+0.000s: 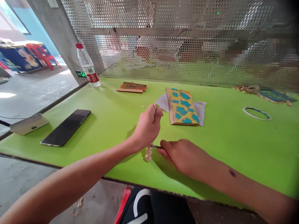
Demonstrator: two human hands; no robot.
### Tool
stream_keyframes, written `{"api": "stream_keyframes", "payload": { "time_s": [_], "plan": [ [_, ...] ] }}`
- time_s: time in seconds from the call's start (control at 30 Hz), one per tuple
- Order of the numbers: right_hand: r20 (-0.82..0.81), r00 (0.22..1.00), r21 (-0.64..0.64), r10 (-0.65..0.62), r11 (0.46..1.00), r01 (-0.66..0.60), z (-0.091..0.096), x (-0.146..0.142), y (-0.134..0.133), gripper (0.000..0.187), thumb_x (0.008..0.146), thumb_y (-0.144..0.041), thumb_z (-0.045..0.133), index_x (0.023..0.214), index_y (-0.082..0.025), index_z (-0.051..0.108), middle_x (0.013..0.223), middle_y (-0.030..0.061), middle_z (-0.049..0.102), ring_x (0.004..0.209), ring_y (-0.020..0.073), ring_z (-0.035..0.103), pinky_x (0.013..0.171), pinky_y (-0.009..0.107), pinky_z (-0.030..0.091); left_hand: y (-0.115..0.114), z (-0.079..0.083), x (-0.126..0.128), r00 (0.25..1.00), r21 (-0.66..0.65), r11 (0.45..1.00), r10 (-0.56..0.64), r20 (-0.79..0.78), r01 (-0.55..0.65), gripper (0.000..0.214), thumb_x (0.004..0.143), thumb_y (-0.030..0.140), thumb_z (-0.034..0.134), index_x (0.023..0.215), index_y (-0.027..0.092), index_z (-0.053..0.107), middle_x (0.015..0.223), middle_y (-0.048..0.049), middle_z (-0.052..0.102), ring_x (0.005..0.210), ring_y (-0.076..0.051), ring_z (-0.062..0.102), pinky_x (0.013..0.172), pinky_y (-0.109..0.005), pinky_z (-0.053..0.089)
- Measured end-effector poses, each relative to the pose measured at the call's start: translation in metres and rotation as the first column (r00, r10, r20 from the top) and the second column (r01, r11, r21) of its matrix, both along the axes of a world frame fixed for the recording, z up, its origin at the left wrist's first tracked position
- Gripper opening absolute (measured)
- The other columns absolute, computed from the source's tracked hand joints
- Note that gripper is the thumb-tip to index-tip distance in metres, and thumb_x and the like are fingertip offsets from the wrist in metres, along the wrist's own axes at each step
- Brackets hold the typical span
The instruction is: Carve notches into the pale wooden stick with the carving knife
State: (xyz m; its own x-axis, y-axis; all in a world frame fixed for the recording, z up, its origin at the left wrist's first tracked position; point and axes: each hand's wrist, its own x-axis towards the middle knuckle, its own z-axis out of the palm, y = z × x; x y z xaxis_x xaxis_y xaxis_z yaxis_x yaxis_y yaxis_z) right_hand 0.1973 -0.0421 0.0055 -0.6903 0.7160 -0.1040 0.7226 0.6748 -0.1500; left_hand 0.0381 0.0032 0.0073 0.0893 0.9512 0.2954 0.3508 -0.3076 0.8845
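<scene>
Wooden stick (pixel 149 153), pale, notched along its edge, held upright in the clenched left hand (pixel 147 127). Lower end juts below the fist; a thin tip above the fist looks like the same stick, though the hand hides the middle. Right hand (pixel 181 156) closed around a small knife (pixel 154 146), its thin blade pointing left at the notched end and apparently touching it; the angle makes contact hard to confirm. Both hands are over the near edge of a green table (pixel 219 149).

Painted board (pixel 182 106), yellow with teal blotches, lies on white paper (pixel 200 112), just beyond and right of the left hand. Bundle of wooden sticks (pixel 132 87) near the far edge. Water bottle (pixel 87 65), red cap, at the far left corner. Smartphone (pixel 65 127), screen dark, lies beside a white power bank (pixel 29 123). Paper ring (pixel 257 113) to the right, patterned strip (pixel 275 95) beyond it. Perforated metal screen (pixel 187 37) runs along the far side. Black bag (pixel 149 208) below the near edge.
</scene>
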Motion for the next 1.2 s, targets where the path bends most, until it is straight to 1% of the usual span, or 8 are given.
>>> {"api": "stream_keyframes", "payload": {
  "time_s": [0.1, 0.2, 0.43, 0.57, 0.67, 0.77, 1.0, 1.2],
  "plan": [
    [0.040, 0.999, 0.080, -0.037, 0.996, 0.034, -0.006, -0.004, -0.011, 0.032, 0.110, -0.029, 0.034, 0.098, -0.014, 0.060, 0.079, 0.0122, 0.072, 0.060, 0.0250, 0.066, 0.053, 0.034, 0.013, -0.001, 0.001, 0.000, 1.000, -0.006, 1.000, 0.014, -0.004, -0.014, 0.026, 0.107, 0.034, 0.040, 0.086, 0.022, 0.049, 0.050, 0.0093, 0.042, 0.042, -0.010, 0.040, 0.049, -0.025, 0.032],
    [0.054, 0.998, 0.097, -0.044, 0.995, 0.039, -0.008, -0.006, -0.014, 0.034, 0.110, -0.029, 0.032, 0.098, -0.014, 0.060, 0.076, 0.0127, 0.071, 0.058, 0.0260, 0.066, 0.053, 0.035, 0.012, -0.002, 0.002, 0.001, 1.000, -0.008, 1.000, 0.016, -0.007, -0.016, 0.025, 0.107, 0.033, 0.040, 0.085, 0.022, 0.048, 0.051, 0.0094, 0.041, 0.042, -0.010, 0.039, 0.049, -0.024, 0.032],
    [0.003, 1.000, -0.028, 0.029, 0.999, -0.029, 0.004, -0.002, 0.006, 0.038, 0.110, -0.033, 0.035, 0.086, -0.017, 0.061, 0.062, 0.0046, 0.065, 0.051, 0.0179, 0.059, 0.051, 0.033, 0.018, -0.001, 0.001, 0.001, 1.000, -0.013, 1.000, 0.005, -0.004, -0.005, 0.025, 0.106, 0.034, 0.041, 0.085, 0.023, 0.048, 0.052, 0.0077, 0.045, 0.045, -0.012, 0.044, 0.051, -0.025, 0.036],
    [-0.052, 0.996, -0.108, 0.075, 0.991, -0.081, 0.014, 0.002, 0.015, 0.043, 0.111, -0.034, 0.035, 0.080, -0.018, 0.061, 0.062, 0.0016, 0.065, 0.052, 0.0143, 0.056, 0.051, 0.029, 0.023, 0.000, 0.000, 0.001, 1.000, -0.010, 1.000, -0.005, -0.003, 0.005, 0.027, 0.106, 0.034, 0.041, 0.082, 0.023, 0.045, 0.052, 0.0073, 0.046, 0.045, -0.012, 0.045, 0.050, -0.025, 0.036],
    [-0.074, 0.993, -0.137, 0.094, 0.985, -0.103, 0.014, 0.005, 0.017, 0.047, 0.112, -0.039, 0.032, 0.078, -0.019, 0.059, 0.063, 0.0002, 0.065, 0.053, 0.0128, 0.057, 0.052, 0.027, 0.026, 0.000, 0.001, 0.000, 1.000, -0.006, 1.000, -0.014, -0.005, 0.014, 0.026, 0.106, 0.034, 0.040, 0.083, 0.023, 0.046, 0.052, 0.0078, 0.045, 0.045, -0.011, 0.044, 0.050, -0.025, 0.036],
    [-0.060, 0.996, -0.099, 0.072, 0.992, -0.077, 0.009, 0.007, 0.014, 0.046, 0.112, -0.040, 0.031, 0.082, -0.019, 0.059, 0.065, 0.0017, 0.067, 0.055, 0.0149, 0.060, 0.052, 0.029, 0.025, 0.000, 0.001, 0.000, 1.000, -0.005, 1.000, -0.018, -0.004, 0.018, 0.026, 0.107, 0.035, 0.039, 0.084, 0.023, 0.046, 0.051, 0.0083, 0.043, 0.043, -0.012, 0.043, 0.049, -0.025, 0.035],
    [0.021, 1.000, 0.089, 0.002, 0.996, -0.003, -0.008, -0.002, -0.005, 0.034, 0.110, -0.032, 0.034, 0.098, -0.014, 0.061, 0.078, 0.0120, 0.072, 0.058, 0.0230, 0.064, 0.054, 0.034, 0.013, -0.001, 0.002, 0.001, 1.000, -0.019, 1.000, -0.006, 0.000, 0.006, 0.026, 0.107, 0.035, 0.039, 0.085, 0.023, 0.045, 0.050, 0.0086, 0.043, 0.042, -0.011, 0.040, 0.048, -0.026, 0.032],
    [0.012, 1.000, 0.062, 0.020, 0.998, -0.020, -0.007, -0.004, 0.001, 0.036, 0.110, -0.034, 0.037, 0.093, -0.016, 0.062, 0.067, 0.0085, 0.071, 0.053, 0.0215, 0.061, 0.052, 0.035, 0.014, 0.000, 0.002, 0.001, 0.999, -0.034, 0.999, -0.022, 0.036, 0.023, 0.025, 0.107, 0.032, 0.041, 0.084, 0.023, 0.045, 0.052, 0.0088, 0.043, 0.043, -0.010, 0.040, 0.049, -0.024, 0.032]
  ]
}}
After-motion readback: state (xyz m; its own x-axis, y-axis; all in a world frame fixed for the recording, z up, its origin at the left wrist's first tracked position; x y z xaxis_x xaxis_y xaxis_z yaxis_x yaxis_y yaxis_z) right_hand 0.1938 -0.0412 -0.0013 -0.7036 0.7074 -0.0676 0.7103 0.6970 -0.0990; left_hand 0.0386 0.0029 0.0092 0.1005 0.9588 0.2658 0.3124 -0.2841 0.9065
